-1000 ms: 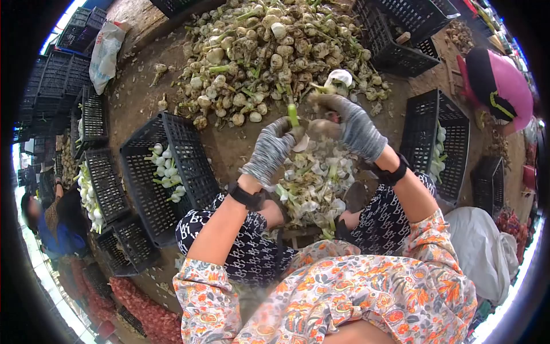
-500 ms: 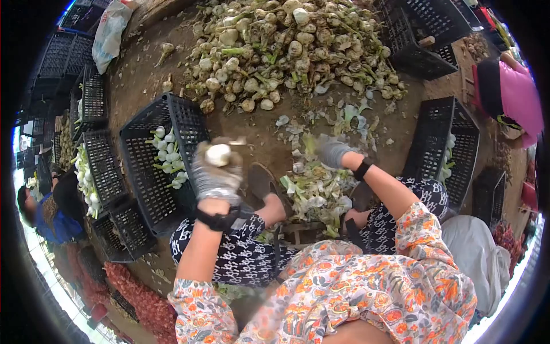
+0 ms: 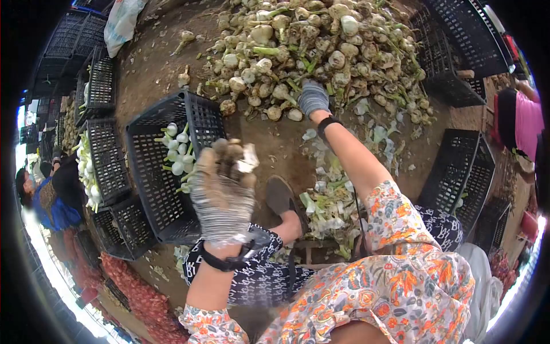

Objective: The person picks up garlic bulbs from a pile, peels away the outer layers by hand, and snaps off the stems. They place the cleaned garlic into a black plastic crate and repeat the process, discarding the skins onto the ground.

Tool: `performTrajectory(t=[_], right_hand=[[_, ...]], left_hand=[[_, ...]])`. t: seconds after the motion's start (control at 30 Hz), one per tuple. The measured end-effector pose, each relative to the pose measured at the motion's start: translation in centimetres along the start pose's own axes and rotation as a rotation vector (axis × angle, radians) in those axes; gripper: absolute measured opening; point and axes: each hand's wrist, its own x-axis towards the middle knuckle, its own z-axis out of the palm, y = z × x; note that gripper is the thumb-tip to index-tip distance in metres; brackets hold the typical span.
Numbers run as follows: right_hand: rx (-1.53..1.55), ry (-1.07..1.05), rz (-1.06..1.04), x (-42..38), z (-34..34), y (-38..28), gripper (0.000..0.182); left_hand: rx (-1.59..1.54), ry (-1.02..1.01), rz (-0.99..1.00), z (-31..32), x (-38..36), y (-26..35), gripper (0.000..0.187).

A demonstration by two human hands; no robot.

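My left hand [image 3: 222, 186], in a striped glove with dirty fingers, is raised beside the near black crate [image 3: 150, 200]. Its fingers are curled, and a ragged white piece of garlic [image 3: 248, 159] shows at their tips. In that crate lie several clean white garlic bulbs [image 3: 179, 153] with green stems. My gloved right hand [image 3: 314, 98] reaches forward to the front edge of a heap of untrimmed garlic [image 3: 344, 60]. Its fingertips are hidden among the bulbs and stalks.
Peeled skins and leaves [image 3: 329, 203] lie between my feet. Another black crate [image 3: 452, 172] stands at right, and more crates [image 3: 106, 155] with garlic line the left. Red net sacks [image 3: 134, 292] lie lower left. People sit at both sides, one in a pink top [image 3: 526, 119].
My right hand has moved from the peelings forward to the garlic heap. My left hand has turned; the round white bulb seen in it before no longer shows whole. The view has shifted.
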Motion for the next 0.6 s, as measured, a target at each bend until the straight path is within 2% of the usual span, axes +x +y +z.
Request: performTrajectory(t=[0.03,0.07,0.17,0.27,0.33,0.37,0.4,0.43,0.47,0.53,0.57,0.6], right_hand=[[-0.030,-0.110,0.074,0.2,-1.0,-0.8,0.033],[-0.091,0.033,0.053,0.5,1.2,-0.4,0.031],[0.058,-0.144,0.091,-0.2,2.4,0.3,0.042],[0.187,-0.001,0.111,-0.9,3.2,1.8,0.033],[0.264,0.102,0.114,-1.2,3.2,4.0,0.022],[0.316,0.107,-0.044,-1.9,2.1,4.9,0.020],[0.365,0.109,-0.204,-3.0,0.7,5.6,0.018],[0.767,-0.120,0.011,-5.8,-3.9,3.5,0.024],[1.132,-0.258,0.312,-8.6,-8.7,1.1,0.031],[1.368,-0.338,0.266,-12.1,-12.2,0.3,0.033],[1.490,-0.376,0.238,-13.5,-13.5,0.0,0.034],[1.462,-0.407,0.226,-15.0,-15.4,-0.6,0.035]], left_hand=[[0.012,0.011,-0.052,-0.1,0.0,-0.5,0.029],[0.079,0.015,-0.097,-0.6,0.4,-0.8,0.028],[0.058,-0.026,-0.171,-1.0,0.7,-1.5,0.028],[0.087,-0.022,-0.193,-0.2,0.7,-1.8,0.027],[0.274,-0.058,-0.089,-0.5,1.0,-2.8,0.029],[0.360,-0.075,-0.033,-0.7,1.1,-3.4,0.031],[0.466,-0.063,-0.041,-0.5,1.2,-3.8,0.048],[0.613,-0.122,0.044,-0.6,1.3,-4.6,0.055],[0.759,-0.180,0.131,-0.7,1.5,-5.6,0.062],[0.990,-0.308,0.282,-1.0,1.8,-7.4,0.079],[1.011,-0.363,0.371,-1.5,2.5,-8.5,0.077],[1.034,-0.419,0.462,-2.2,3.4,-9.7,0.076]])
